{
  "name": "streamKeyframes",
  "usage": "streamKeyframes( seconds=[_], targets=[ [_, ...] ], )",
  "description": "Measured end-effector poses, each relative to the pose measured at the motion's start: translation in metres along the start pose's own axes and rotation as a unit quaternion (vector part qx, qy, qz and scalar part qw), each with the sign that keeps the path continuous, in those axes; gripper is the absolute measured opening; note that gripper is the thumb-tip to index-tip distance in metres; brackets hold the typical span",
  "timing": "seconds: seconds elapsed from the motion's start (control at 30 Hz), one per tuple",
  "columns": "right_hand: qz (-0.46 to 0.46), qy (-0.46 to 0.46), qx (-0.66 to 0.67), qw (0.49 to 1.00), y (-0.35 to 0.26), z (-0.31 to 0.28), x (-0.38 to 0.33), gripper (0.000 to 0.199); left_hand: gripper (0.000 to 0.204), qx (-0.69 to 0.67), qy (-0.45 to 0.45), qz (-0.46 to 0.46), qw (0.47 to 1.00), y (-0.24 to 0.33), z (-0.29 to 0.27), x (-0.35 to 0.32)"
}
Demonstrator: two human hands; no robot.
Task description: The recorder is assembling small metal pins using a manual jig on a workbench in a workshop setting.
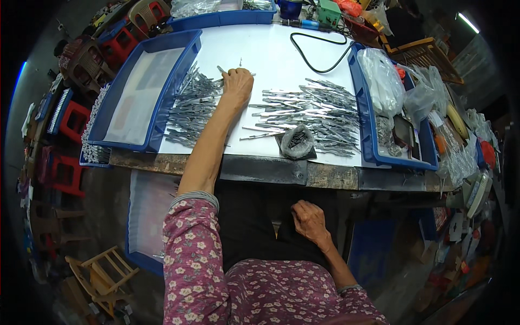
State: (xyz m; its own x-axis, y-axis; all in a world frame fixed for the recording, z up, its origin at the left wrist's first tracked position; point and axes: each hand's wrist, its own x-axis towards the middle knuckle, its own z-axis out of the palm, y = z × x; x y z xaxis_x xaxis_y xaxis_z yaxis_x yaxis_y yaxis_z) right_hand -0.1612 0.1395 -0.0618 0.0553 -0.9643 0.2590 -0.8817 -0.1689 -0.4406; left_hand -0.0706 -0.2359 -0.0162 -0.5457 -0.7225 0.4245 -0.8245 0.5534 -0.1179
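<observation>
My left hand reaches far over the white table top, its fingers pinched together. A slim grey metal part pokes out beside the fingers; another small piece lies just beyond them. To the left of that hand spreads a heap of slim metal parts. A second heap of similar parts lies to its right. At the near edge stands a small plastic-lined container of dark little pins. Below the table, my right hand rests by my lap with fingers curled; their inner side is hidden.
A blue tray with a pale liner flanks the left heap. Another blue tray on the right holds plastic bags. A black cable loops at the back near a blue-handled tool. A wooden stool stands at lower left.
</observation>
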Motion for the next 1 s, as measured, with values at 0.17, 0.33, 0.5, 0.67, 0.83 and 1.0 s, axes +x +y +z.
streamKeyframes(
  seconds=[0.17,0.33,0.5,0.67,0.83,1.0],
  targets=[
    [-0.006,0.025,0.007,1.000,0.003,0.003,0.000,0.011,0.017,0.011,-0.043,0.044,0.998,0.006,-0.014,-0.002],
    [-0.013,0.019,-0.004,1.000,0.003,0.004,-0.001,0.012,0.026,-0.031,-0.051,0.013,0.998,0.000,-0.014,-0.001],
    [-0.009,0.018,-0.007,1.000,0.002,0.003,-0.001,0.012,0.033,-0.106,-0.091,-0.053,0.989,0.004,-0.020,0.000],
    [-0.004,0.008,-0.022,1.000,0.001,0.004,-0.002,0.012,0.034,-0.093,-0.126,-0.050,0.986,0.018,-0.023,-0.010],
    [-0.013,0.009,-0.035,0.999,0.001,0.003,-0.003,0.012,0.030,-0.096,-0.096,-0.036,0.990,0.023,-0.023,-0.020],
    [-0.019,0.011,-0.049,0.999,0.002,0.005,-0.004,0.013,0.022,-0.100,-0.006,-0.035,0.994,0.025,-0.017,-0.031]
  ],
)
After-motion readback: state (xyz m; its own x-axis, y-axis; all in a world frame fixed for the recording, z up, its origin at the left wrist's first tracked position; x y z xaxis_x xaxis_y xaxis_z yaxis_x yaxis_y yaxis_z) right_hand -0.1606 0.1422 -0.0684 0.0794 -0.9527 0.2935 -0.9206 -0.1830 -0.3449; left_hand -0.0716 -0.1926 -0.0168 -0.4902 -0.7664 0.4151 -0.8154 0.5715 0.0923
